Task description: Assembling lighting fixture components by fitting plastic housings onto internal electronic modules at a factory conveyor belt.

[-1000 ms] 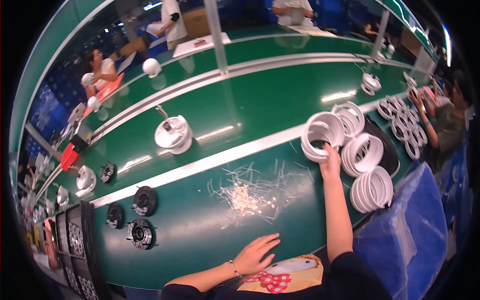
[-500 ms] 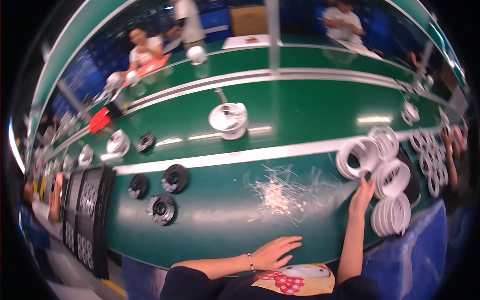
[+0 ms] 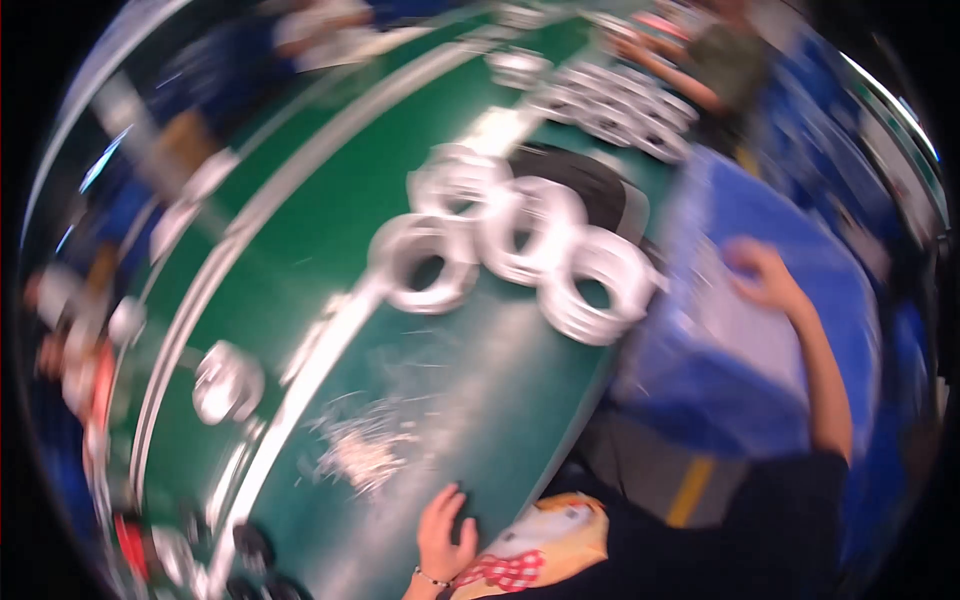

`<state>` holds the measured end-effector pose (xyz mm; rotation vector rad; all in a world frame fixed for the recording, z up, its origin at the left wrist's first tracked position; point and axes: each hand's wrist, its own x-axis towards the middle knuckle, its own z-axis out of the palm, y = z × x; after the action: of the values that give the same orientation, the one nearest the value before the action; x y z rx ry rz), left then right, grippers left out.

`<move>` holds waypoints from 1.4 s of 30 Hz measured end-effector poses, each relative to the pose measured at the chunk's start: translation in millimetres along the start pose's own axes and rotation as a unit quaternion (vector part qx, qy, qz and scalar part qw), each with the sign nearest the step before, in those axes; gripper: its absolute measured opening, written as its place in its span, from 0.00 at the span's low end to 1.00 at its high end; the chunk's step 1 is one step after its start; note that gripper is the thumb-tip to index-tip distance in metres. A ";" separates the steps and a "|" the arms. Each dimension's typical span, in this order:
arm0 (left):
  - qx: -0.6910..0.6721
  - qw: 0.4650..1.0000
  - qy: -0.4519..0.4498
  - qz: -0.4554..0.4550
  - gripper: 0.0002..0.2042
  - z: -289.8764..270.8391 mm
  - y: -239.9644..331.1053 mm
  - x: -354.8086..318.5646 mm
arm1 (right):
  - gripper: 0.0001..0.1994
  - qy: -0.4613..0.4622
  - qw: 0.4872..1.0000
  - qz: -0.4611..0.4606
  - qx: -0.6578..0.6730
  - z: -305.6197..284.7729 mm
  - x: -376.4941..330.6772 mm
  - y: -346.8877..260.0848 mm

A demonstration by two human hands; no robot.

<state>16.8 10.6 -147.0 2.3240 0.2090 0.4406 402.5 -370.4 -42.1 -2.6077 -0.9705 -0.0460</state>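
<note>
My left hand (image 3: 445,540) rests low over the near edge of the green table, fingers spread and holding nothing. Just beyond it lies a loose pile of thin white wire-like pieces (image 3: 365,452). My right hand (image 3: 768,278) reaches out over a blue-lined bin (image 3: 770,385) to the right of the table. Its thumb and fingers are bent and apart, slightly blurred, with nothing seen between them. Pale, indistinct contents show inside the bin. To the left of that hand stand stacks of white rings (image 3: 598,290) on the table.
A black rounded object (image 3: 575,185) lies behind the ring stacks. Rows of white rings (image 3: 620,110) stand farther off near a co-worker's arm (image 3: 670,70). A white round housing (image 3: 228,383) sits beyond the white strip. Black round parts (image 3: 252,547) are at lower left.
The view has swung to the right. My right hand has left the white ring stacks and moved right, over the blue-lined bin. My left hand stays open near the table edge.
</note>
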 end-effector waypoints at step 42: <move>0.005 0.999 0.049 0.012 0.16 8.8 -7.8 -22.2 | 0.37 -0.202 0.971 -0.054 -0.118 213.3 235.2 190.1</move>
<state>-0.6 4.3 -163.9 2.3191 0.2310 0.5687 684.0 -283.6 -266.3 -2.8401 -1.3154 0.3801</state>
